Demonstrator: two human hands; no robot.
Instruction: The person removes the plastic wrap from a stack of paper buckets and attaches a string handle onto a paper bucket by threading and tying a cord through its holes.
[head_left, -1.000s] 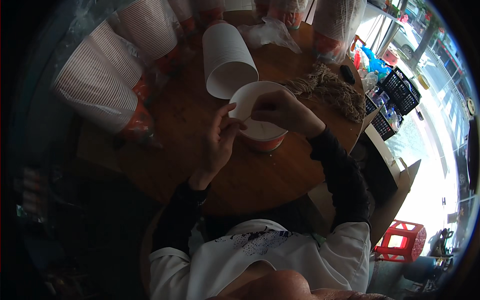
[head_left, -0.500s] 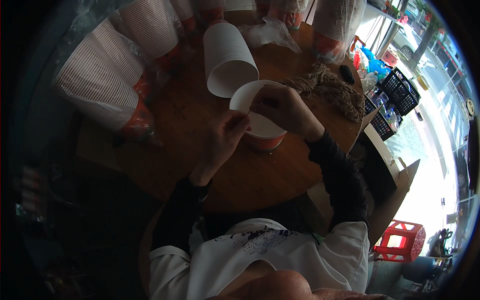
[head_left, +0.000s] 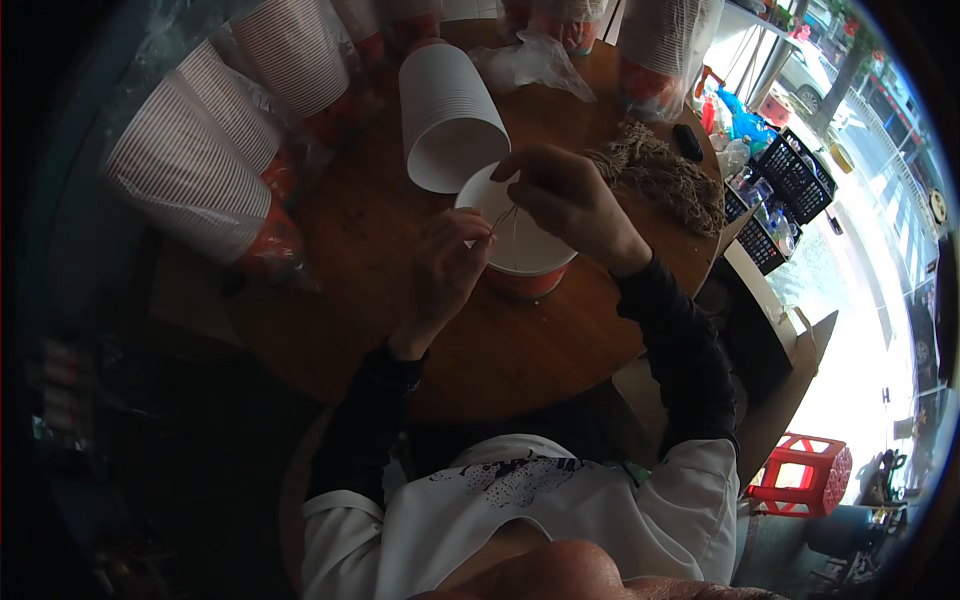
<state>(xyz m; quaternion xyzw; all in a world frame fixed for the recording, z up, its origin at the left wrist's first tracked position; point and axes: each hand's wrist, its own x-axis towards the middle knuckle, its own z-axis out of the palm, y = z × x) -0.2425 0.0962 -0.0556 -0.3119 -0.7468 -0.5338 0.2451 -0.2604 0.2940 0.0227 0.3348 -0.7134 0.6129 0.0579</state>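
Note:
A white paper tub [head_left: 533,250] with an orange-red outer band stands upright on the round wooden table in front of me. Over its rim, both my hands work on a thin pale strand [head_left: 514,222] that bends between them. My left hand [head_left: 452,262], at the tub's left side, pinches the strand between thumb and fingertips. Above the tub's right half, my right hand [head_left: 572,205] has its fingers curled round the strand's other part and covers much of the opening. Just beyond lies a tangled heap of thin tan strands [head_left: 665,180].
A stack of white tubs [head_left: 450,100] lies on its side behind the upright tub. Bagged stacks of tubs [head_left: 190,160] stand along the left and far edges. A crumpled clear bag [head_left: 535,65], a small black object [head_left: 688,142], black crates [head_left: 795,180] and a red stool [head_left: 805,475] are also around.
My right hand has lifted and shifted slightly away from my left, so the strand between them now shows. My left hand stays near the tub's rim.

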